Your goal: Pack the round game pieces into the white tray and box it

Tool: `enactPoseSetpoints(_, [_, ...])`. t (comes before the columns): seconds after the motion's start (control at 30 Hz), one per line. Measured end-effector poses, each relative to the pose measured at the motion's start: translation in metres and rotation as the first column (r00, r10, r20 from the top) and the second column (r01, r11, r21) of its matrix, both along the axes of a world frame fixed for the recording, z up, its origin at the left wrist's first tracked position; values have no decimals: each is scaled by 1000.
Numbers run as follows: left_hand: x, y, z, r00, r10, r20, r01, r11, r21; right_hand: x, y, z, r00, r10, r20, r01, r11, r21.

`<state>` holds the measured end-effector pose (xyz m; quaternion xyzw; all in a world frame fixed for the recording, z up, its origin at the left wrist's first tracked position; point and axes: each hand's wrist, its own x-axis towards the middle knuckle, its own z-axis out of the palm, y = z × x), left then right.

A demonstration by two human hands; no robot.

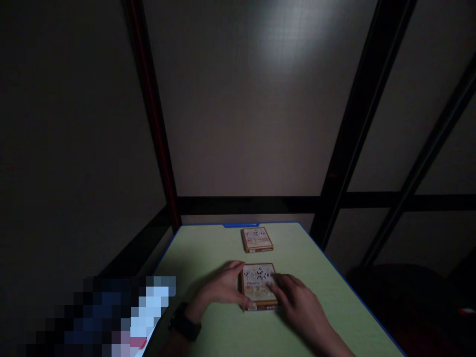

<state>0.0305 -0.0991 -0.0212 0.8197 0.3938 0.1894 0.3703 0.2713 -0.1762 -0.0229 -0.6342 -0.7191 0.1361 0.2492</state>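
Near box [258, 285] between left hand [226, 284], gripping it, and right hand [297, 300], touching right edge, its grip unclear.

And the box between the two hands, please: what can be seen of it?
The box is flat, squarish, seemingly cardboard, with a pale top, dark decorative characters, smaller lettering and orange-brown edges. It looks closed and lies face up on the table. The left hand holds its left side; the right hand touches its right side.
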Motion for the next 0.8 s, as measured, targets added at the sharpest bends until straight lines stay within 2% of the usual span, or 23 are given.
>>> enactPoseSetpoints(0.13, [4,-14,4,997,58,-44,-57,998,27,0,2,-11,995,-30,-90,28,999,-22])
enactPoseSetpoints(0.2, [5,-18,4,995,71,-64,-69,997,28,0,5,-11,975,-9,-220,-4,998,-57])
enactPoseSetpoints(0.27, [6,-20,4,994,89,-69,-88,996,20,-2,8,-8,921,8,-390,-58,991,-118])
enactPoseSetpoints(0.4, [3,-23,2,991,123,-43,-124,992,-25,-9,12,1,702,-41,-711,-165,962,-218])
enactPoseSetpoints(0.53, [-1,-24,-7,988,140,62,-132,985,-114,-17,14,-6,460,-114,-880,-204,952,-230])
enactPoseSetpoints(0.6, [-2,-23,-15,961,217,170,-177,959,-222,-18,14,-13,360,-135,-923,-196,956,-217])
enactPoseSetpoints(0.67, [-3,-23,-24,902,323,286,-206,905,-371,-16,14,-17,284,-151,-947,-192,959,-210])
enactPoseSetpoints(0.8, [1,-22,-39,777,444,447,-88,779,-621,-12,16,-16,212,-177,-961,-181,959,-216])
